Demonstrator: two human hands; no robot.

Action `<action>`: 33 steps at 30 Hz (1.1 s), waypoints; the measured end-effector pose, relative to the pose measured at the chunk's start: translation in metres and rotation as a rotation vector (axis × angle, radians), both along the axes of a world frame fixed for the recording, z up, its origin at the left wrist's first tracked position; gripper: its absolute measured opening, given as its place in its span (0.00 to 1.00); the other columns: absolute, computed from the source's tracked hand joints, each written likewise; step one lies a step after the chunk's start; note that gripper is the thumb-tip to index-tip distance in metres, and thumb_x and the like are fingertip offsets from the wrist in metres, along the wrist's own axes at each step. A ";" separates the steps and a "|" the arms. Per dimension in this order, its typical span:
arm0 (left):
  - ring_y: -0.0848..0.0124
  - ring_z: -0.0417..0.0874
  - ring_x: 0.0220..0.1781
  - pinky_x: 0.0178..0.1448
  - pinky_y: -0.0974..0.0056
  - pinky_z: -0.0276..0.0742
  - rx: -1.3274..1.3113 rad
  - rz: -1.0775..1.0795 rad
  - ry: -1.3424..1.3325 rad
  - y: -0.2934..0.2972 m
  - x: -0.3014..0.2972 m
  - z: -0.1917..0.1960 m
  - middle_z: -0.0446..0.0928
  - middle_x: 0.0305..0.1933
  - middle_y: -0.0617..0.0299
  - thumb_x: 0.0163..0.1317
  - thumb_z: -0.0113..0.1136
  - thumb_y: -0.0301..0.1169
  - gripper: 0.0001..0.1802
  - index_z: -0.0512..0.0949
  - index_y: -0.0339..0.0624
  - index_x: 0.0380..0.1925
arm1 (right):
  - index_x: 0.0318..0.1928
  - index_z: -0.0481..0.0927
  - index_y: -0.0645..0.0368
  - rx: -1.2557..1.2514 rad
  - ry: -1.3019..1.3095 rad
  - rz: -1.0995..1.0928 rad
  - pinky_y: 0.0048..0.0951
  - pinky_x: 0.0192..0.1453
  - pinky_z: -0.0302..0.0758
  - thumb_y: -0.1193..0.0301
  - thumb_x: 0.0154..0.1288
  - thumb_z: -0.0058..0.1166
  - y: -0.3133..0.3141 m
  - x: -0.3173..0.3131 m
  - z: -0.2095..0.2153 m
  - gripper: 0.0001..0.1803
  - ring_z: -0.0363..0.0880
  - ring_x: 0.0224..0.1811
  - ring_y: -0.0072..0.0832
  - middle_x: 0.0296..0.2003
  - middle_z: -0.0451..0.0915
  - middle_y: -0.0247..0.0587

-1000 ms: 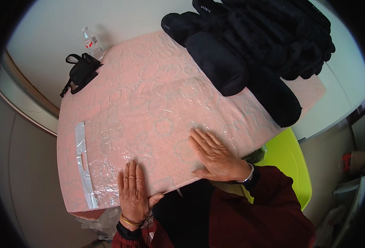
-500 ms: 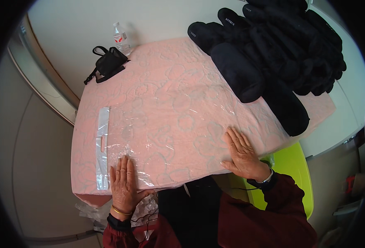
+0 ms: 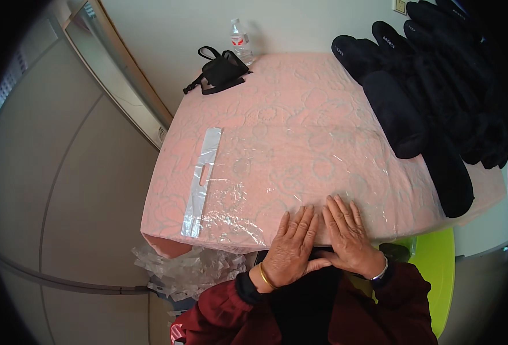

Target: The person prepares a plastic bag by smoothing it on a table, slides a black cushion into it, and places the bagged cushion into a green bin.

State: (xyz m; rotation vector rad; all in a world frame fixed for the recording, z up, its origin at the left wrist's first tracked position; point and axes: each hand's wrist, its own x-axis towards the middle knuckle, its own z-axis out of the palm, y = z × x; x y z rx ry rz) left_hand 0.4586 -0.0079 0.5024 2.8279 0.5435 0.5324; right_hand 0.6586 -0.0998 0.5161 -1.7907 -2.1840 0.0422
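A clear plastic bag (image 3: 248,172) lies flat on the pink patterned cloth (image 3: 170,190) that covers the table. Its white handle strip (image 3: 194,201), with a cut-out grip hole, is at the left. My left hand (image 3: 291,244) and my right hand (image 3: 349,238) rest side by side near the front edge, fingers stretched out and pressed on the bag's near part. Both palms hang over the edge, and the thumbs come close together. Neither hand grasps anything.
Several dark, plush, elongated slipper-like items (image 3: 438,98) are heaped at the right. A black strapped pouch (image 3: 222,72) and a clear bottle (image 3: 239,43) stand at the back left. Below the table are crumpled clear bags (image 3: 190,270) and a lime-green bin (image 3: 443,270).
My left hand has slid right along the bag, so both hands are now close together near the front edge. The view has shifted left.
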 end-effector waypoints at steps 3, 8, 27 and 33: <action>0.42 0.56 0.80 0.81 0.41 0.48 0.037 0.083 0.058 0.013 -0.010 0.000 0.55 0.78 0.34 0.61 0.53 0.69 0.59 0.56 0.23 0.73 | 0.73 0.57 0.72 -0.001 -0.026 -0.026 0.53 0.83 0.44 0.59 0.54 0.70 -0.005 0.009 -0.004 0.53 0.49 0.81 0.51 0.76 0.54 0.62; 0.42 0.56 0.80 0.81 0.43 0.49 0.054 0.272 0.177 0.068 -0.092 0.005 0.55 0.78 0.34 0.62 0.46 0.73 0.61 0.56 0.23 0.73 | 0.74 0.57 0.73 0.002 -0.077 -0.064 0.50 0.83 0.46 0.59 0.55 0.68 -0.015 0.024 -0.003 0.53 0.52 0.80 0.51 0.75 0.56 0.61; 0.43 0.54 0.81 0.81 0.37 0.43 0.121 0.501 0.133 0.031 -0.105 0.004 0.53 0.79 0.37 0.64 0.53 0.66 0.54 0.59 0.26 0.72 | 0.69 0.72 0.51 0.069 0.014 0.060 0.61 0.79 0.49 0.66 0.63 0.63 -0.031 0.028 -0.008 0.33 0.58 0.77 0.47 0.72 0.63 0.51; 0.44 0.57 0.80 0.81 0.39 0.45 0.057 0.206 0.068 0.016 -0.027 -0.003 0.57 0.78 0.38 0.64 0.48 0.70 0.56 0.59 0.28 0.73 | 0.67 0.76 0.41 -0.014 0.029 0.082 0.69 0.76 0.48 0.68 0.65 0.61 -0.029 0.025 -0.001 0.29 0.58 0.76 0.52 0.70 0.66 0.45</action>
